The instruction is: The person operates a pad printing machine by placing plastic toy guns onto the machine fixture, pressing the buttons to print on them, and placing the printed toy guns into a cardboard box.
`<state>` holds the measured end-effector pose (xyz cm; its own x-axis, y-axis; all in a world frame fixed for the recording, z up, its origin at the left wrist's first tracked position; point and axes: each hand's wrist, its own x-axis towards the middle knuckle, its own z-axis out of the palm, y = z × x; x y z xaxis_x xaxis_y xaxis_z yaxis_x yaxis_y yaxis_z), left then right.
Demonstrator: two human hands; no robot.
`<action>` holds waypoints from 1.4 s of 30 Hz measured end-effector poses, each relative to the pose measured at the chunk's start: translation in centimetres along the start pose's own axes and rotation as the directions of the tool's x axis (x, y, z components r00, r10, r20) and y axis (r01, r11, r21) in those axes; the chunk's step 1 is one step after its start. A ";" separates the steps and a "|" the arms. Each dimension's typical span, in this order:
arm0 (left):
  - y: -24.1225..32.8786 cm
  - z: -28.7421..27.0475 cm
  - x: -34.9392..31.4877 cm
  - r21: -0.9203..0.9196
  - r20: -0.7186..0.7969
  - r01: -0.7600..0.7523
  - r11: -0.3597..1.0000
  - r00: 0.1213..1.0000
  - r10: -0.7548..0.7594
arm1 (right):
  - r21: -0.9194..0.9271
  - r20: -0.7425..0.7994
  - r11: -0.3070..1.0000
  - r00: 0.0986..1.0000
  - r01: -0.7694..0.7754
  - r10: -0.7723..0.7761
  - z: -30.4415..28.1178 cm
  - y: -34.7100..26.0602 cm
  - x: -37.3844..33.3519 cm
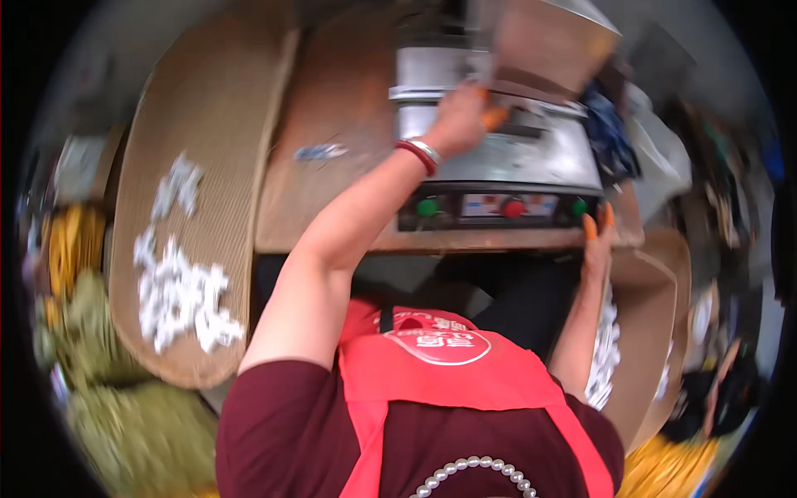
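Observation:
My left hand [462, 119] reaches over the metal top of a bench machine [540, 158], orange covers on its fingertips. Blur smears those fingers, and I cannot make out whether they hold anything. Beside the machine's right front corner is my right hand [596, 245], its orange-tipped fingers stretched out close to a green button [579, 207]. The front panel also carries a red button [513, 207] and a second green button [427, 207] on the left. A shiny, box-like cover [552, 46] stands behind the metal top, blurred.
Left of the wooden table [332, 199] a long cardboard box [207, 108] holds white small parts [183, 299]. Another cardboard box [643, 307] at the right has more white parts [604, 357]. A small blue-and-white item [320, 152] lies on the table. Green sacks [133, 423] lie at lower left.

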<state>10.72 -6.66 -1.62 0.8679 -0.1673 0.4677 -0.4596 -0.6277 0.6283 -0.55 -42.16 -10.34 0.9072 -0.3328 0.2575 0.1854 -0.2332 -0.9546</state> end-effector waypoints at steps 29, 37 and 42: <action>-23.9 -32.4 -52.2 0.325 -0.403 0.901 0.287 0.406 -0.820 | -0.475 0.051 0.742 0.857 0.473 -0.513 5.9 -6.5 5.5; -8.7 -23.3 -24.9 -0.050 -0.386 0.394 0.918 0.840 -0.382 | -0.136 0.379 0.735 0.721 0.664 -0.581 11.6 -7.7 10.2; 2.0 -15.0 -16.8 0.400 -0.203 0.065 0.914 0.979 0.020 | -0.178 0.178 0.698 0.720 0.694 -0.671 15.3 -8.8 11.5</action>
<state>-7.56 6.33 1.10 0.8022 -0.0217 0.5966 -0.2886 -0.8889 0.3557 14.05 -29.96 -1.29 0.5962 0.0798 0.7989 0.6919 -0.5559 -0.4608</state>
